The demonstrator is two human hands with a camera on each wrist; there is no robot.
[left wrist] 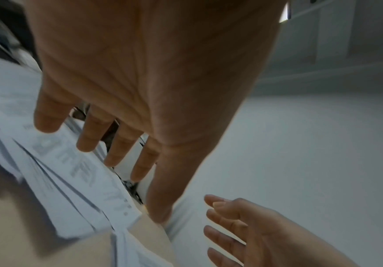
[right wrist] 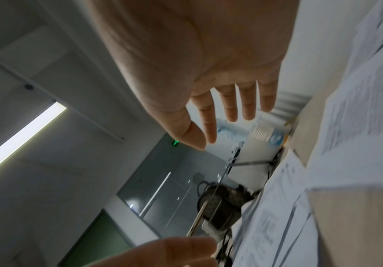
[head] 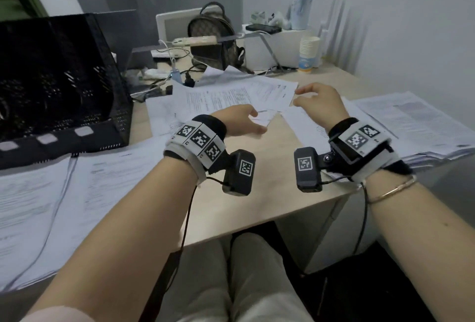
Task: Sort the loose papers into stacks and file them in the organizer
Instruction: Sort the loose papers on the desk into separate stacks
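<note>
Loose printed papers (head: 231,95) lie spread over the middle of the wooden desk (head: 257,193). Both hands hover just above them, palms facing each other. My left hand (head: 244,121) has its fingers straight and holds nothing; the left wrist view shows its palm (left wrist: 140,81) over the sheets (left wrist: 55,180). My right hand (head: 316,100) is relaxed and empty too, its fingers (right wrist: 231,101) spread in the right wrist view. A thick stack of papers (head: 416,126) sits at the right. More sheets (head: 51,206) lie at the left. The black mesh organizer (head: 59,77) stands at the far left.
A brown backpack (head: 213,36), cables and a power strip (head: 177,72) crowd the back of the desk. A white shelf (head: 280,46) carries a phone and a bottle, with stacked paper cups (head: 309,51) beside it. Bare wood shows near the front edge.
</note>
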